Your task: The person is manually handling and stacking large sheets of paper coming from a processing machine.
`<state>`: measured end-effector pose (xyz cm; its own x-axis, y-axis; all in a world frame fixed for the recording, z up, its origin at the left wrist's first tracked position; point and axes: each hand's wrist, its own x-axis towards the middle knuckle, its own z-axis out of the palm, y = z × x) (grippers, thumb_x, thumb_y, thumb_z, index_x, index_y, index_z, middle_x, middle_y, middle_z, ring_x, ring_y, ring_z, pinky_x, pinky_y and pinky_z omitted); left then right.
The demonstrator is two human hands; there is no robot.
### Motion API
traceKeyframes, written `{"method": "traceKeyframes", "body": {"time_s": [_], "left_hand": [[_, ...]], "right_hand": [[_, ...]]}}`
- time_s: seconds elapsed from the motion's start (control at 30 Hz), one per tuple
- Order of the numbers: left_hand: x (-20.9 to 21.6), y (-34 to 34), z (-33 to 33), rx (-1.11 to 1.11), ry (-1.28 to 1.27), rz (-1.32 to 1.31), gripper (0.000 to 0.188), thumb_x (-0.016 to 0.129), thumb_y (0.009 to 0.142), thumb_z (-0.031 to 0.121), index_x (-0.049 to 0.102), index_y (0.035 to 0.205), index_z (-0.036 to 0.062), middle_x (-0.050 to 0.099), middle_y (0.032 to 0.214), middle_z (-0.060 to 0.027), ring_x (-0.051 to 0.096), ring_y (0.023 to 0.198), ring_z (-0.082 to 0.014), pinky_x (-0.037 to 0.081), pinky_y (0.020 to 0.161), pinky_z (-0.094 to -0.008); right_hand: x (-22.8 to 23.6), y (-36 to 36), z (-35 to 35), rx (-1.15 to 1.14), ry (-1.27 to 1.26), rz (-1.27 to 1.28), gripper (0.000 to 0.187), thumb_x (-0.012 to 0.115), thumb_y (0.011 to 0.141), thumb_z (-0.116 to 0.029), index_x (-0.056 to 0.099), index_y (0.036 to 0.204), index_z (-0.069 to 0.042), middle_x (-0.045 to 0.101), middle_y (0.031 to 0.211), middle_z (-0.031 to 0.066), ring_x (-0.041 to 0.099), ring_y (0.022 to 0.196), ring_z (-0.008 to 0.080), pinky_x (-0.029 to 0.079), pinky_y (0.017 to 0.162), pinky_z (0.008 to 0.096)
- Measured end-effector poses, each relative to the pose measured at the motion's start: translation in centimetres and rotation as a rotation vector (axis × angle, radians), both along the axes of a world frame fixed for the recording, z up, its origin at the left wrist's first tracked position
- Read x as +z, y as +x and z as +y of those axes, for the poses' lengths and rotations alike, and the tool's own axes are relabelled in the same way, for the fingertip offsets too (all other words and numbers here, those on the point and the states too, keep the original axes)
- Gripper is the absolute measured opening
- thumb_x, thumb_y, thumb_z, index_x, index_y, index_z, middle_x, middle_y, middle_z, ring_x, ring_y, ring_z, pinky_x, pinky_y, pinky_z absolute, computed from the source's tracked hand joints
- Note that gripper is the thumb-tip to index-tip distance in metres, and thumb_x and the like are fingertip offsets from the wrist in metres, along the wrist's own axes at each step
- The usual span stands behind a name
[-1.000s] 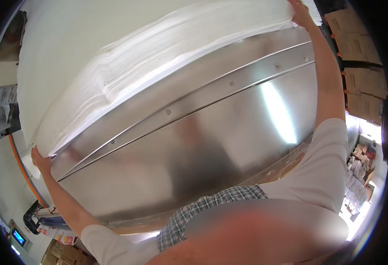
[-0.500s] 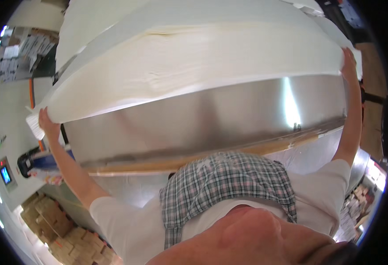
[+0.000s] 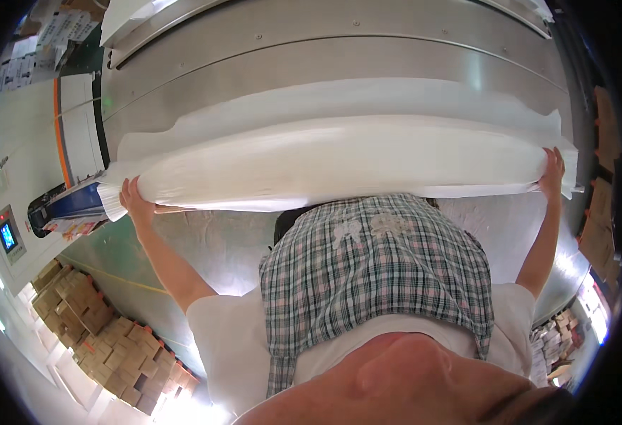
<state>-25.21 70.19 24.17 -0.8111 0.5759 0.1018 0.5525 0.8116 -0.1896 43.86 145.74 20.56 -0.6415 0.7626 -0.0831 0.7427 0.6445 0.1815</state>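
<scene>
A wide stack of thin white sheets [image 3: 339, 156] stretches across the front of a metal work table [image 3: 367, 60], close to my checked apron. Its near edge bends down, and its layers fan out at both ends. My left hand [image 3: 137, 203] grips the left end, fingers curled over the edge. At the opposite end my right hand [image 3: 552, 173] holds the stack the same way, fingertips on top. Both thumbs are mostly hidden. A thinner, more see-through white layer [image 3: 396, 92] lies along the far side of the stack.
Left of the table stands a pale machine [image 3: 34, 134] with an orange strip and a small lit screen [image 3: 7, 234]. Many cardboard boxes [image 3: 123, 354] are piled on the floor at lower left. More cardboard [image 3: 598, 219] stands at the right.
Both hands have come down toward my body, drawing the white stack from the far part of the table to its near edge. The metal surface behind it now shows.
</scene>
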Motion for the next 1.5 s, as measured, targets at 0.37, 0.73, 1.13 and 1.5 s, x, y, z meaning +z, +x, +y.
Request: {"method": "traceKeyframes", "body": {"time_s": [0.37,0.73,1.13,1.5], "left_hand": [[3.8,-4.5,5.4,0.245,-0.458,-0.592,0.079,0.068,0.045,0.002,0.047,0.12,0.0113,0.048,0.121,-0.0109,0.044,0.115,-0.0308,0.037,0.095,-0.0383],[0.3,-12.6,15.3,0.232,-0.528,-0.843,0.049,0.041,0.066,-0.004,0.056,0.11,0.0111,0.059,0.105,-0.0156,0.054,0.102,-0.0313,0.042,0.086,-0.0387],[7.2,8.9,24.2,-0.296,0.782,-0.722,0.023,0.053,0.078,0.0,0.06,0.099,0.0049,0.062,0.098,-0.0081,0.057,0.097,-0.0176,0.042,0.086,-0.0289],[0.4,17.1,29.5,-0.649,0.488,-0.328,0.031,0.056,0.078,0.031,0.058,0.103,0.0128,0.053,0.112,-0.0076,0.043,0.111,-0.0321,0.027,0.092,-0.0586]], "right_hand": [[2.5,-3.3,11.4,0.052,-0.487,-0.537,0.088,0.064,0.044,0.011,0.037,0.125,-0.011,0.036,0.128,0.0145,0.037,0.118,0.0347,0.039,0.091,0.0376],[-2.5,-9.0,20.0,-0.393,-0.707,-0.407,0.035,0.046,0.073,0.004,0.062,0.101,-0.01,0.061,0.101,0.0162,0.058,0.09,0.0253,0.045,0.077,0.0346],[4.1,-21.2,8.2,0.085,-0.613,0.348,0.038,0.056,0.086,-0.025,0.052,0.117,-0.005,0.054,0.117,0.005,0.048,0.108,0.014,0.036,0.093,0.0272],[6.1,-45.1,-16.2,0.733,-0.858,0.245,0.029,0.06,0.073,-0.008,0.055,0.1,-0.004,0.057,0.095,0.0087,0.054,0.086,0.021,0.043,0.078,0.0292]]}}
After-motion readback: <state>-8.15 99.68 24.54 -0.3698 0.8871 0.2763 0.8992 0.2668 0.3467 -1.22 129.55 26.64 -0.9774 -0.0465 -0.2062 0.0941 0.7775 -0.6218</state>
